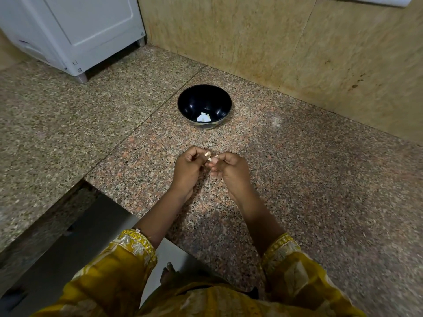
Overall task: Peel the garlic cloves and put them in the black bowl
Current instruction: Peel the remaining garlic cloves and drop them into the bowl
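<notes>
Both hands met low over the counter [297, 179], well short of the bowl [183, 106], with a clove [208, 155] caught between them. The left hand [187, 167] had its fingers curled and pinched one end of the clove. The right hand [232, 172] was curled likewise, its grip narrow and closed on the other end. How much skin was left could not be told, as the clove was small and mostly hidden by fingertips, showing only a pale, tan-edged sliver. The step in hand looked to be the peeling itself. To do it well, one hand should hold the clove firm by its root end while a nail of the other catches a loose edge of skin and draws it off along the length, without crushing the flesh. Working here over the counter, apart from the bowl, would keep dropped skin out of it, and the clove should go in only once bare. The bowl stood upright farther back on the counter, near the wall [297, 53], black and glossy inside. It held a small heap of white pieces [203, 117] at its bottom, probably peeled cloves, though too small to tell from skins. The rest of its inside was bare, so the task seemed early on.
</notes>
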